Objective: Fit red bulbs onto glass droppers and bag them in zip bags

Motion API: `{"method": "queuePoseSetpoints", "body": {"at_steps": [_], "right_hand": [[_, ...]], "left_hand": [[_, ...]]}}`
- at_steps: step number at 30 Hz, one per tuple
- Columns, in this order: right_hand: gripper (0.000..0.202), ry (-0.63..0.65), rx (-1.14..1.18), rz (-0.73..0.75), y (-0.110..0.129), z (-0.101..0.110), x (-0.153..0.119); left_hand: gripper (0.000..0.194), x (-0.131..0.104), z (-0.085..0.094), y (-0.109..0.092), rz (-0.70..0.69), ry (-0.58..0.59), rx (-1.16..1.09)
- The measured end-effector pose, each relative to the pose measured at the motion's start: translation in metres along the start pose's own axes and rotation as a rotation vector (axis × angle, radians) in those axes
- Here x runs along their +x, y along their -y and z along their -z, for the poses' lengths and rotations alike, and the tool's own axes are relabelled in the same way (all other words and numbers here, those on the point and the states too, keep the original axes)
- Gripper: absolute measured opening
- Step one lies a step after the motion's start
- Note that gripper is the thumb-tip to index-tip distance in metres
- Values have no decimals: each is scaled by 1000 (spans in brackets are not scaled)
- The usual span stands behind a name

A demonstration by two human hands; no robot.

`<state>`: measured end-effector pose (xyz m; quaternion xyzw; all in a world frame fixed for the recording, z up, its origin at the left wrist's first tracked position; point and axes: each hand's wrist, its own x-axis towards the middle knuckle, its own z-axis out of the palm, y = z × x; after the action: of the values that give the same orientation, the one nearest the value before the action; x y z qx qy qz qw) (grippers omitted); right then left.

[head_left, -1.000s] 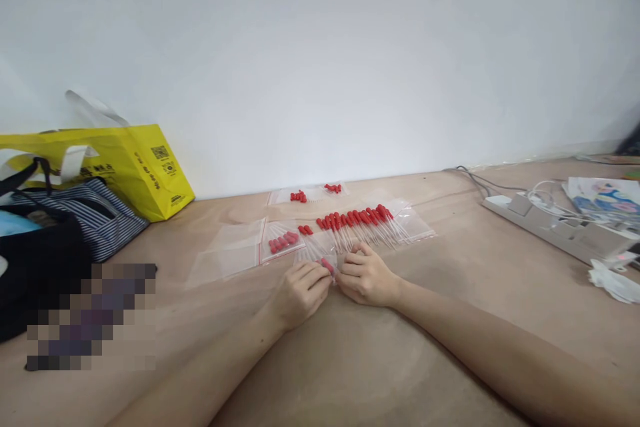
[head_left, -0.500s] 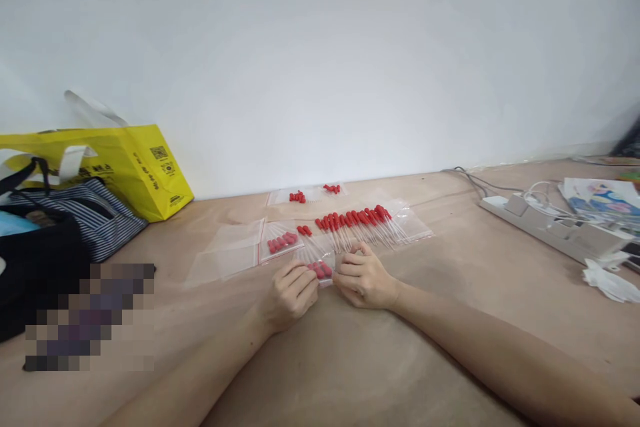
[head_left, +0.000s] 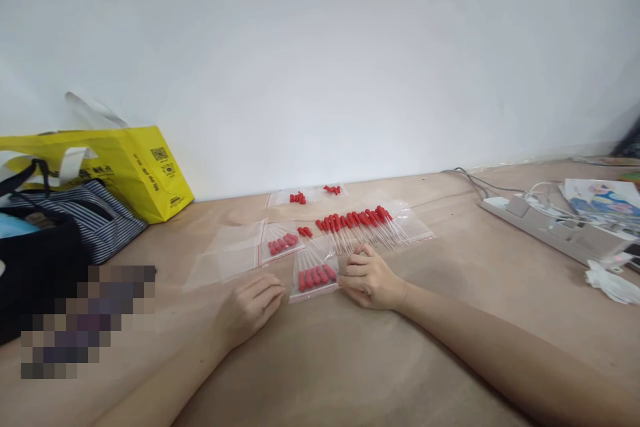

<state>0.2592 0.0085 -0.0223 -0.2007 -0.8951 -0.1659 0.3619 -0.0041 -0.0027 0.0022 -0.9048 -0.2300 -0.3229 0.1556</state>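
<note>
A yellow bag [head_left: 156, 195] at the left carried dark printed lettering [head_left: 145, 175] and a QR code [head_left: 159, 154], too small and blurred to read

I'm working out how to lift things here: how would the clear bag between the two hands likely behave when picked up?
The clear bag would probably flop at its edges, since it looks thin and see-through. The white sticks inside likely stiffen it lengthwise. It may dip toward the near end, where the bulky red tips gather.
</note>
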Motion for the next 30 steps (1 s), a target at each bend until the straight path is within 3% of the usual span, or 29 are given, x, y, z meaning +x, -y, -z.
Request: {"method": "queuePoseSetpoints", "body": {"at_steps": [3, 6, 10, 16, 23, 26, 30], "right_hand": [[18, 56, 39, 2, -2, 2, -2], [18, 127, 97, 14, -2, 2, -3], [19, 183, 200, 3, -1, 4, -3], [18, 222, 288, 7, 1, 7, -4], [16, 217, 290, -21, 1, 5, -5], [16, 242, 290, -29, 1, 4, -5], [17, 255, 265, -35, 1, 4, -5]], "left_hand": [[14, 1, -3, -1, 437, 104, -256], [23, 13, -12, -8, 865, 130, -536], [39, 38, -23, -21, 1169, 103, -828], [42, 55, -32, -34, 1256, 188, -1010], [33, 44, -25, -40, 1287, 27, -940], [33, 42, -15, -20, 1317, -50, -935], [28, 50, -10, 32, 1370, -123, -870]]}}
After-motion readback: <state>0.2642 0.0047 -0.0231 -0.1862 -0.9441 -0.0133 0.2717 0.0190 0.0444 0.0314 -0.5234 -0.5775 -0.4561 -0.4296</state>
